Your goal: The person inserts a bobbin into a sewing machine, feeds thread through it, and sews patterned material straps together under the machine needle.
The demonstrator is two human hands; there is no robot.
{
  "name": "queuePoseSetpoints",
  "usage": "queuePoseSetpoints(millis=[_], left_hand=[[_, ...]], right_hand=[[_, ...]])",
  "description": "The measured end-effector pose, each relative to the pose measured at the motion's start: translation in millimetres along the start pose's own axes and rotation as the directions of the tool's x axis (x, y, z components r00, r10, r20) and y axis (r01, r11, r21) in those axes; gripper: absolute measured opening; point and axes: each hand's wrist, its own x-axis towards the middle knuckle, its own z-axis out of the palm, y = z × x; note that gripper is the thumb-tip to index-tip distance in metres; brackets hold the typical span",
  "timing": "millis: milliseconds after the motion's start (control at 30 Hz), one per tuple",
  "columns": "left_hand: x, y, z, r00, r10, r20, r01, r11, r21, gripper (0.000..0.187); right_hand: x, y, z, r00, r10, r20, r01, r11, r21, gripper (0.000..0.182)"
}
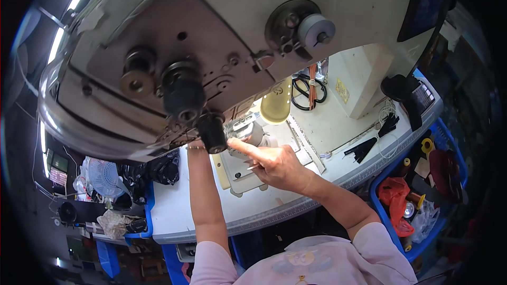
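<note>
My right hand (282, 168) is beside the needle area of a large sewing machine (232, 21). Its index finger stretches toward the lit parts under the machine head, while the other fingers curl inward. A small, pale, pointed tip (253, 167) shows at these curled fingers; I cannot make out what it is. My left forearm (206, 195) reaches up under the machine head, which hides the left hand and whatever it touches. Below the head lies a light work plate (248, 182) on the white table (253, 211).
A yellowish oval part (275, 106) hangs under the arm, near coiled black cable (301, 92). Black strips (364, 148) and white thread lie on the right. Blue baskets flank the table; the right basket (376, 195) holds bags and spools. Black plastic bags (158, 171) sit at left.
</note>
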Motion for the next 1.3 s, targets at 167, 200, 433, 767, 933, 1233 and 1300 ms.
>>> queuePoseSetpoints(millis=[167, 200, 433, 767, 933, 1233, 1300], left_hand=[[112, 70, -123, 0.846, 0.012, 0.532, 0.21, 0.912, -0.354, 0.032], [119, 79, -137, 0.805, 0.012, 0.593, 0.258, 0.893, -0.369, 0.033], [79, 41, -111, 0.953, -0.198, 0.23, 0.209, 0.978, -0.023, 0.033], [-104, -41, 37, 0.967, 0.147, -0.206, -0.003, 0.821, 0.57, 0.019], [-148, -64, 68, 0.987, 0.125, -0.105, -0.043, 0.818, 0.574, 0.016], [-176, -81, 74, 0.985, 0.141, -0.103, -0.044, 0.772, 0.634, 0.009], [-179, -86, 78, 0.991, 0.124, -0.044, -0.064, 0.75, 0.659, 0.009]], right_hand=[[0, 3, -1, 1.0, 0.001, 0.029, -0.002, 0.999, 0.048, 0.063], [0, 2, -1, 0.999, 0.005, 0.039, -0.007, 0.998, 0.055, 0.064], [-1, 3, -1, 0.998, 0.012, 0.058, -0.016, 0.997, 0.069, 0.064], [-24, 50, -23, 0.882, 0.345, -0.322, -0.401, 0.908, -0.125, 0.014], [-28, 88, -6, 0.801, 0.598, -0.034, -0.553, 0.717, -0.423, 0.04], [-18, 91, -5, 0.866, 0.5, 0.019, -0.419, 0.745, -0.518, 0.018], [-18, 93, -6, 0.872, 0.489, 0.026, -0.403, 0.747, -0.529, 0.017]])
